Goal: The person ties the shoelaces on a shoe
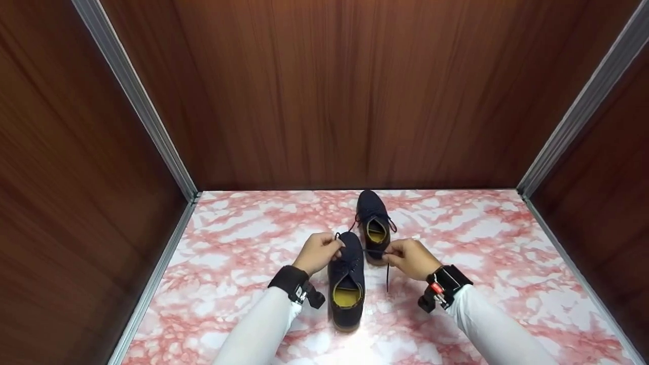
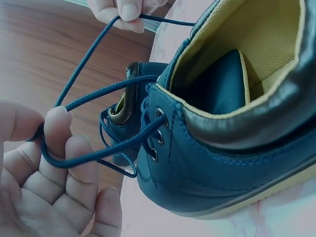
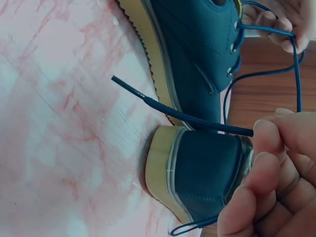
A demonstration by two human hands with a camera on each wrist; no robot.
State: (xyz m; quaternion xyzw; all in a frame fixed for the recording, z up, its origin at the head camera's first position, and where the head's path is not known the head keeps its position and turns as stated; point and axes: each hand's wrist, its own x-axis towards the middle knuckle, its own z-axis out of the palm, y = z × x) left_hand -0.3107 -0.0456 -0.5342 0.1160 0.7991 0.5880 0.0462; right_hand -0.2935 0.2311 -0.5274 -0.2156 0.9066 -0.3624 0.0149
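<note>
A dark blue lace-up shoe [image 1: 347, 284] with a yellow lining stands in front of me, toe away. Over its laced front, my left hand [image 1: 318, 252] pinches a loop of the dark shoelace [image 2: 103, 152] between thumb and forefinger. On the other side my right hand [image 1: 411, 257] pinches the same lace, and its tipped end [image 3: 129, 89] sticks out past the fingers. Lace runs between both hands and the shoe's eyelets. The matching shoe [image 1: 370, 205] stands farther back to the right, its heel close to my right hand.
The surface [image 1: 243, 238] has a red and white marbled pattern. Brown wood-grain panels [image 1: 324, 96] wall it at the back and both sides, with metal strips [image 1: 152, 116] in the corners. Loose lace loops [image 1: 392, 225] hang at the far shoe's sides.
</note>
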